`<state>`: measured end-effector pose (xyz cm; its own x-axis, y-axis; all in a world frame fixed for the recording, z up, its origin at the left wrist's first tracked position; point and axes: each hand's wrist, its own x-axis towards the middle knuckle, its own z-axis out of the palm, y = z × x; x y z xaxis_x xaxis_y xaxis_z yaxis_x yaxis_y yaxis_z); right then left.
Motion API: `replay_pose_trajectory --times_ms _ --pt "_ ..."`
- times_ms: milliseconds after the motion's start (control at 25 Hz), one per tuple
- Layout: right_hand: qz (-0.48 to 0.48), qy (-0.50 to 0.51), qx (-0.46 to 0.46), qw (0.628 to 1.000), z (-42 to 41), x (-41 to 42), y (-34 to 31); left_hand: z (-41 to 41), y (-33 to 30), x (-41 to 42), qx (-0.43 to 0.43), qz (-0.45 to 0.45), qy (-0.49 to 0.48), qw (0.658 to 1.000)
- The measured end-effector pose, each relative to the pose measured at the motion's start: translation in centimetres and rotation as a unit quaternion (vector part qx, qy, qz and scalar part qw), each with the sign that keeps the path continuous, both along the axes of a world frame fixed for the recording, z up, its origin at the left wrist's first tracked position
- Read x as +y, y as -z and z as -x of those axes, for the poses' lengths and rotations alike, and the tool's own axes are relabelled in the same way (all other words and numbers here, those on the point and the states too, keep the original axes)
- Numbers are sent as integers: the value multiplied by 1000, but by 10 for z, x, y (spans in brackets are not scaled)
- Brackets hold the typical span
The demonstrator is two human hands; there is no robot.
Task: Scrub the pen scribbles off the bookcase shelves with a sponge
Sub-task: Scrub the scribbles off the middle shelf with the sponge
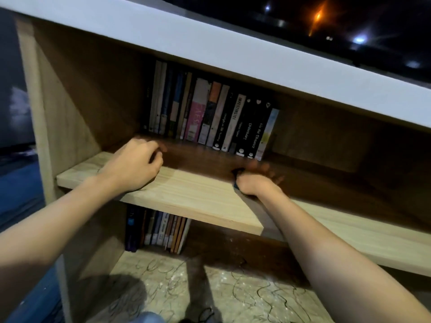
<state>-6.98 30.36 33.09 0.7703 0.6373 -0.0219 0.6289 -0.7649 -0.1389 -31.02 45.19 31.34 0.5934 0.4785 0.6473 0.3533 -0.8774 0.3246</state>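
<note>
Two hands: both are on the middle shelf of the bookcase, well apart.
Right hand: your fingers are curled over something dark, of which only an edge shows at the thumb side; it is probably the sponge, though blur and shadow make that hard to confirm.
Left hand: it rests near the shelf's left end, fingers loosely curled and holding nothing, bracing you.
Step in hand: scrubbing the middle shelf, back from its front edge and just in front of the row of books.
Scribbles: the plain ones lie on the bottom shelf, across its front; a faint line shows by your left wrist.
Next move: keep pressure on this patch, then carry the sponge down to the bottom shelf, working clear of the lower books.
</note>
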Motion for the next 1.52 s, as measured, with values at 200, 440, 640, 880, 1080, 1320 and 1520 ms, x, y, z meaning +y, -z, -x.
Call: replay_pose_trajectory --times_ms 200,440,640,880,1080,1320,1520 --pt "-68 -343 -25 937 73 43 2 53 2 36 -26 -14 -23 999" --pt "-149 -192 -196 950 0 115 8 55 4 20 -206 21 -12 978" --pt "-100 -338 -136 926 91 196 5 58 5 21 -287 -8 -27 958" --pt "-88 -565 36 820 106 154 -21 58 5 17 -294 -17 -34 955" --pt "-11 -304 -53 951 60 202 -2 58 3 15 -295 -26 -35 954" --pt "-87 -566 114 812 141 142 -2 58 3 13 -304 -31 -33 952" --pt "-113 -540 91 829 80 144 -14 59 4 10 -304 -38 -29 952"
